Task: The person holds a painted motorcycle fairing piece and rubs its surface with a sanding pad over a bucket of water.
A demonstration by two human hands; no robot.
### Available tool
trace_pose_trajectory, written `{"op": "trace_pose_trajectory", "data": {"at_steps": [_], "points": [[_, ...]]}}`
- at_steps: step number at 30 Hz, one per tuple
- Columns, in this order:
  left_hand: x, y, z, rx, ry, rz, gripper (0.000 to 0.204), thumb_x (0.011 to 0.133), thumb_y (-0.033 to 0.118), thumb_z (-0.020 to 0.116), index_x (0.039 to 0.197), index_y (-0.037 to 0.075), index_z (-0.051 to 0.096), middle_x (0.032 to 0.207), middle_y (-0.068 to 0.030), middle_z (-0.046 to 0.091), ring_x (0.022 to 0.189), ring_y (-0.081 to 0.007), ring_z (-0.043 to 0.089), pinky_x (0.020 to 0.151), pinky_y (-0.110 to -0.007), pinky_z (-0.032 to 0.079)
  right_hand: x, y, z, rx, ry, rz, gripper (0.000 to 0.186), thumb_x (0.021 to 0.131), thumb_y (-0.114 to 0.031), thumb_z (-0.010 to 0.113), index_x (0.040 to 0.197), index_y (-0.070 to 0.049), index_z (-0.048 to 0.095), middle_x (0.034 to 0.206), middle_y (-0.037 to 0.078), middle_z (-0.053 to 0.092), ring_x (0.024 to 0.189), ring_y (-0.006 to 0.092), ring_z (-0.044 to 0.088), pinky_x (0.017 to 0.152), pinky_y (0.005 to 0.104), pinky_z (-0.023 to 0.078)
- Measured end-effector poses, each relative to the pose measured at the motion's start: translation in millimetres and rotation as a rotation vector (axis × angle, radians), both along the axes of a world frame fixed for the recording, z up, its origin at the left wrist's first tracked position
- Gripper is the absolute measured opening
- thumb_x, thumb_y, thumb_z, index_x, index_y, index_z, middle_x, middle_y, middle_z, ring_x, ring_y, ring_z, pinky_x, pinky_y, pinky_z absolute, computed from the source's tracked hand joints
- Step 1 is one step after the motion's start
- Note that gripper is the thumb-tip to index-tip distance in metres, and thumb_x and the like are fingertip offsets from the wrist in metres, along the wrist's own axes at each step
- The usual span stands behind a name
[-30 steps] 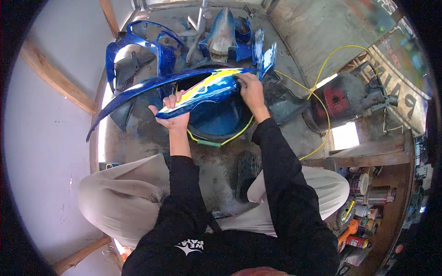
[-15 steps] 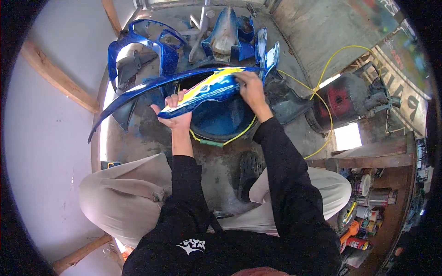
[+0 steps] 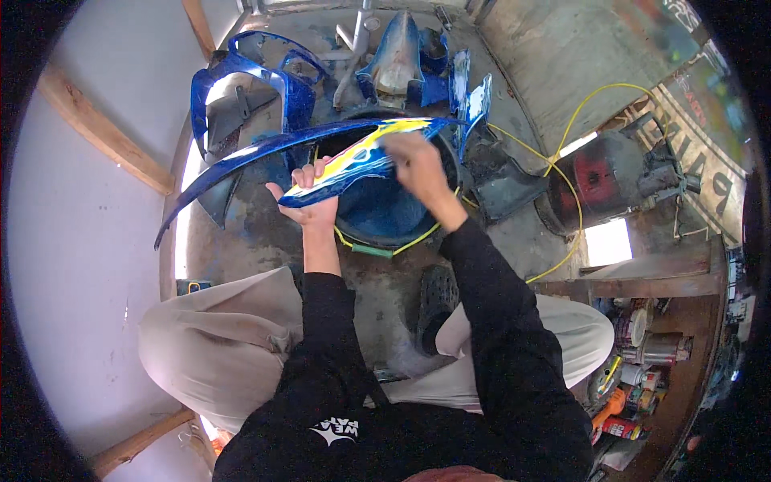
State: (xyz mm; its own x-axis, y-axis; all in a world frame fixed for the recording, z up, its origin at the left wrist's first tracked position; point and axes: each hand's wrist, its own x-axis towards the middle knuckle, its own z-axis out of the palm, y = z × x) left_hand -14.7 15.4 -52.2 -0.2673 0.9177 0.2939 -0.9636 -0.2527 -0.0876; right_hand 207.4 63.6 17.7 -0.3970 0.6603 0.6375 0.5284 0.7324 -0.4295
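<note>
A long, curved motorcycle body panel (image 3: 347, 169) in blue, with yellow and white patches, lies slantwise above a round dark bucket (image 3: 385, 240). My left hand (image 3: 316, 205) is closed around its near lower end, thumb pointing left and fingers over the upper edge. On the panel's right part rests my right hand (image 3: 418, 167); motion smears its fingers, and whether something lies under them cannot be made out. The panel's thin blue tail sweeps out to the left. Below it, the bucket's inside looks blue, and its yellow handle has a green grip (image 3: 372, 251).
Blue fairing pieces (image 3: 295, 96) stand at the back left, with a blue-grey fender (image 3: 399, 60) behind the bucket. A dark tank (image 3: 590, 177) with a yellow hose (image 3: 580, 210) sits right. Cans (image 3: 660, 347) fill a wooden shelf at lower right.
My right hand has slid left along the panel and now looks blurred. My left hand keeps its hold, and the panel has barely shifted.
</note>
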Motion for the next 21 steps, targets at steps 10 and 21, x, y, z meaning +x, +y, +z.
{"op": "trace_pose_trajectory", "data": {"at_steps": [10, 21], "points": [[17.1, 3.5, 9.3, -0.041, 0.053, 0.026, 0.069, 0.094, 0.076, 0.051, 0.062, 0.015, 0.050, 0.066, -0.0019, 0.050, 0.089, -0.0262, 0.049, 0.120, -0.053, 0.027, 37.5, 47.8, 8.4, -0.139, -0.160, -0.416, 0.034, 0.081, 0.004, 0.063, 0.111, -0.005, 0.077, 0.117, 0.016, 0.075, 0.114, 0.0388, 0.067, 0.104, 0.0458, 0.052], [18.2, 5.5, 6.5, -0.030, 0.003, -0.015, 0.079, 0.090, 0.084, 0.049, 0.064, 0.010, 0.057, 0.064, -0.0032, 0.047, 0.086, -0.0276, 0.049, 0.119, -0.051, 0.030, 58.0, 37.5, -2.9, 0.047, -0.063, -0.365, 0.024, 0.092, 0.000, 0.066, 0.112, -0.005, 0.078, 0.113, 0.016, 0.077, 0.109, 0.0374, 0.069, 0.098, 0.0431, 0.054]]}}
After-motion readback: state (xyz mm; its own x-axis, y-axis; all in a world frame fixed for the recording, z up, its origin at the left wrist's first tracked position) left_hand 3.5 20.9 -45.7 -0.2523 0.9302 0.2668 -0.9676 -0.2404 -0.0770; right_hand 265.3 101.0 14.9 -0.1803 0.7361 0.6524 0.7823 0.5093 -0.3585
